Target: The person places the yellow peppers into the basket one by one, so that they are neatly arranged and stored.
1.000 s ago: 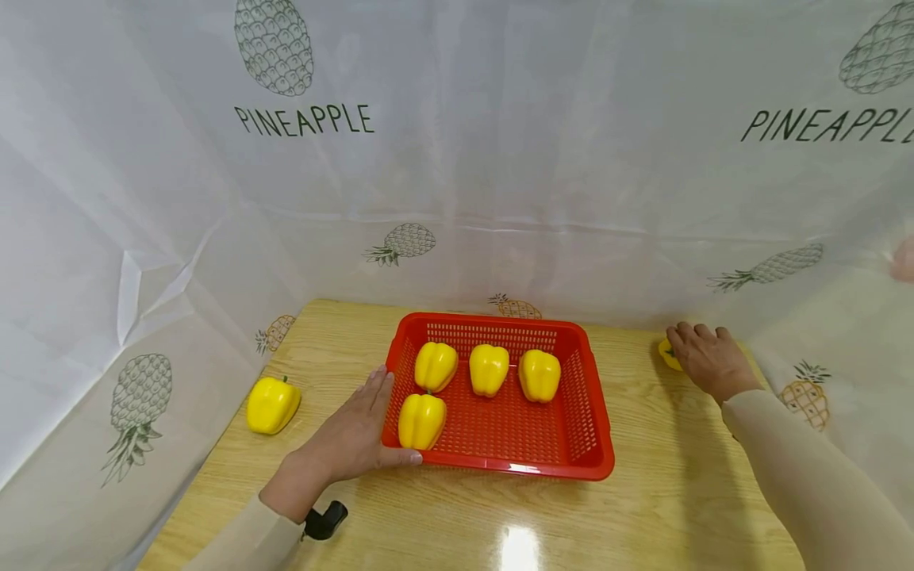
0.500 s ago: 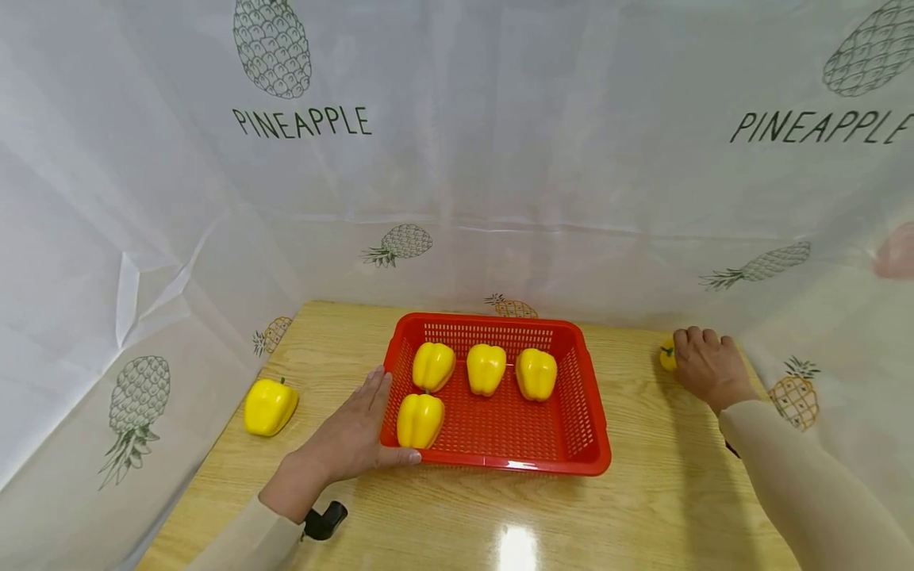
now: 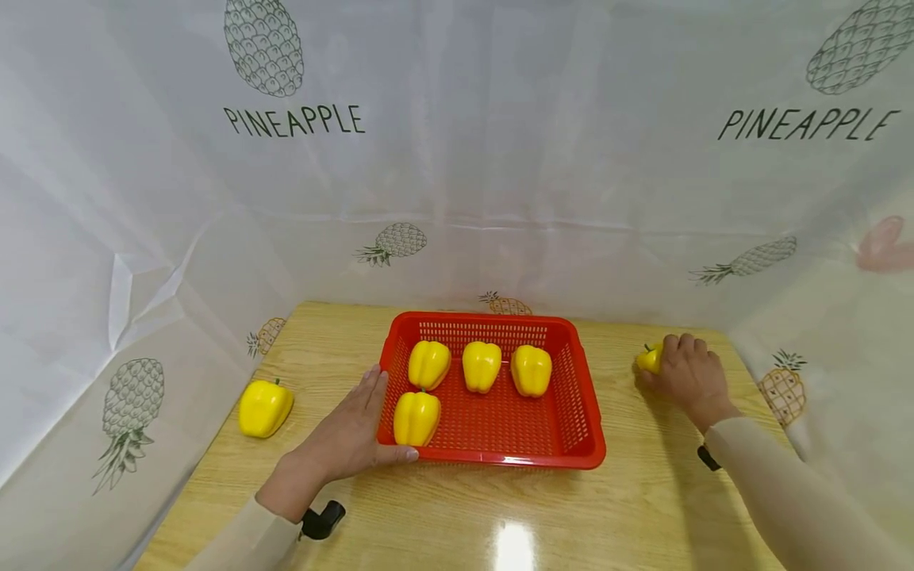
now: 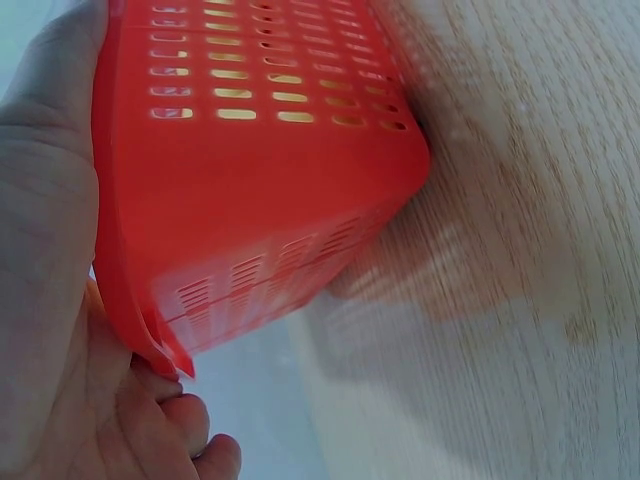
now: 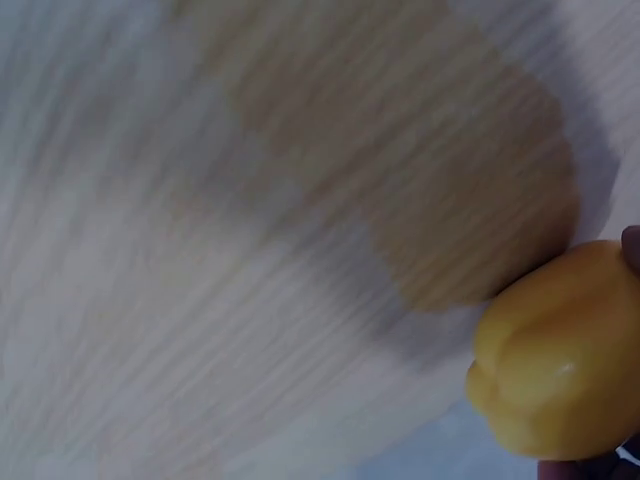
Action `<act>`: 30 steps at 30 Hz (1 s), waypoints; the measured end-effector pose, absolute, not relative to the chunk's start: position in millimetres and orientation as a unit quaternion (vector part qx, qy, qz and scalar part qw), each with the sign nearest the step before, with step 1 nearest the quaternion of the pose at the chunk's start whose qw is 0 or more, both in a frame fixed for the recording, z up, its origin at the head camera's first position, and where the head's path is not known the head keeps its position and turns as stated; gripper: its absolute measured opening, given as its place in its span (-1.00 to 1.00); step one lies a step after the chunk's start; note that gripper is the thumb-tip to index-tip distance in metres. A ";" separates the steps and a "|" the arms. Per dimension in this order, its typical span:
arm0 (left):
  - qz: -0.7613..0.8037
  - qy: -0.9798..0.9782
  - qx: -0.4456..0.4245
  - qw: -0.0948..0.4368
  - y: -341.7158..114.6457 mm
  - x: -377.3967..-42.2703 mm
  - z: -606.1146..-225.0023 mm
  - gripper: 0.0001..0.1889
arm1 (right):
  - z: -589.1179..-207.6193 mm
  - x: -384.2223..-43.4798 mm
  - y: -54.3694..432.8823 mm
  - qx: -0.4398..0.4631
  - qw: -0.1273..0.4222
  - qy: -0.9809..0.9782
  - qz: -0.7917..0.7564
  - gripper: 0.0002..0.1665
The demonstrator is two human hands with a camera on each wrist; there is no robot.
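In the head view my left hand (image 3: 343, 436) holds the near-left corner of a red plastic basket (image 3: 493, 460), thumb along the front rim and fingers along the left side. Bent fingertips show at the rim (image 4: 125, 290) in the left wrist view. Four walls of slotted mesh surround several yellow bell peppers, three in a back row and one pepper (image 3: 417, 419) at front left. Over to the right, my right hand (image 3: 691, 377) grips another yellow bell pepper (image 3: 648, 359) by its side, green stem facing left. That pepper (image 5: 565, 355) sits close over the tabletop in the right wrist view.
One more yellow bell pepper (image 3: 265, 408) stands on the wooden table (image 3: 443, 523) left of the basket. A pale sheet (image 3: 543, 198) printed with pineapples hangs behind and along both sides. Black straps (image 3: 323, 521) circle the wrists.
My right hand has shifted slightly left along the table's far right, bringing its bell pepper nearer the basket. The left hand keeps its place on the basket; the head view has turned a little.
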State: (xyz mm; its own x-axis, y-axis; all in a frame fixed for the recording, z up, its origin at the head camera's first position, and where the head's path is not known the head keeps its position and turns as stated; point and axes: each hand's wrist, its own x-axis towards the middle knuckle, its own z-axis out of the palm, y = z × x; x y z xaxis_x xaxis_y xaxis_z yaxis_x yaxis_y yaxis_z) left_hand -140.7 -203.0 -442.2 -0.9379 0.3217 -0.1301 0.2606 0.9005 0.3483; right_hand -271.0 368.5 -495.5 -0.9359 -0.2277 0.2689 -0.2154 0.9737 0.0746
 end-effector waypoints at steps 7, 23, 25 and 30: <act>0.167 0.970 0.147 0.094 -203.2 -141.2 -443.1 0.46 | -499.0 -255.8 343.3 0.101 0.154 -0.983 -0.003 -0.18; 0.169 0.970 0.150 0.088 -201.6 -137.7 -440.1 0.44 | -495.6 -231.3 311.9 0.036 0.141 -0.989 -0.014 -0.17; 0.169 0.970 0.151 0.087 -201.8 -137.6 -440.1 0.44 | -493.8 -229.7 310.3 0.029 0.131 -0.991 -0.007 -0.17; 0.171 0.969 0.153 0.087 -201.8 -137.7 -440.1 0.44 | -489.8 -226.2 308.8 0.005 0.087 -0.996 0.029 -0.11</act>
State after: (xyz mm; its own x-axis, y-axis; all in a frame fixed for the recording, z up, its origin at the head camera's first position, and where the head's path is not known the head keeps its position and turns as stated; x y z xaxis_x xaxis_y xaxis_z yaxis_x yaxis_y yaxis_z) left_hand -137.7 -201.8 -440.1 -0.9378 0.3271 -0.1158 0.2678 0.8944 0.3582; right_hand -226.2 308.8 -489.8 -0.9850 -0.0057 0.1726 -0.0158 0.9982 -0.0574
